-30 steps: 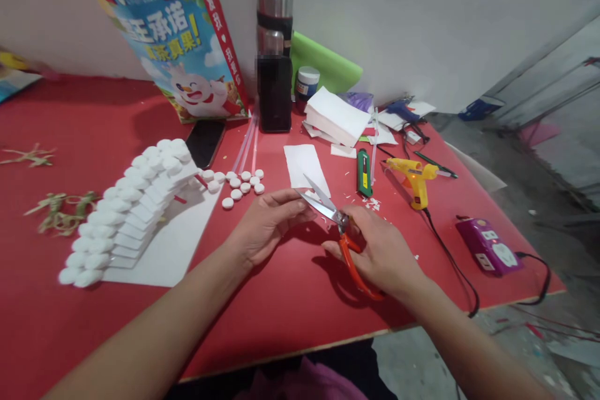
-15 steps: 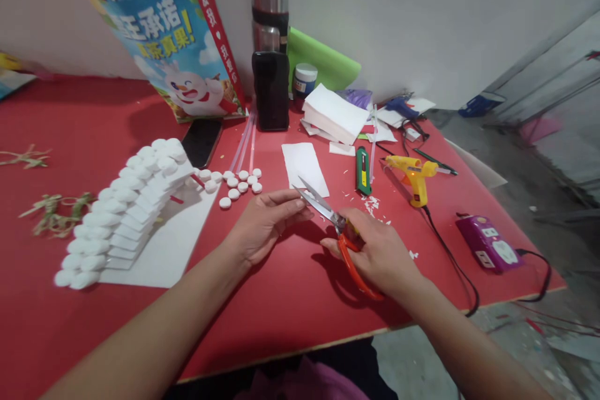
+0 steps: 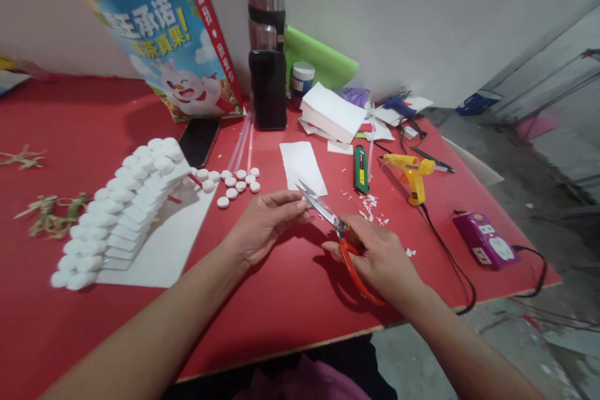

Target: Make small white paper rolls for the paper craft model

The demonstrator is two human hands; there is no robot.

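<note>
My right hand (image 3: 375, 253) is wrapped round the orange handles of the scissors (image 3: 325, 209), whose blades are slightly parted and point up and left. The fingertips of my left hand (image 3: 267, 222) are pinched beside the blades, on something small and white that is mostly hidden. Just beyond lies a white paper piece (image 3: 302, 167). Several round white pieces (image 3: 240, 186) are scattered left of it. At the left, a curved row of white discs and folded paper (image 3: 119, 200) stands on a white sheet (image 3: 173, 256).
A green cutter (image 3: 360, 169), white scraps, a yellow glue gun (image 3: 415, 175) and a purple power socket (image 3: 487, 240) are on the right of the red table (image 3: 281, 319). Behind stand a paper stack (image 3: 332, 112), an upright phone (image 3: 268, 90), a flask (image 3: 266, 0) and a printed bag (image 3: 187, 75).
The view has shifted slightly, so the objects sit a little further left. Both hands keep nearly the same pose, with the scissor blades still by my left fingertips.
</note>
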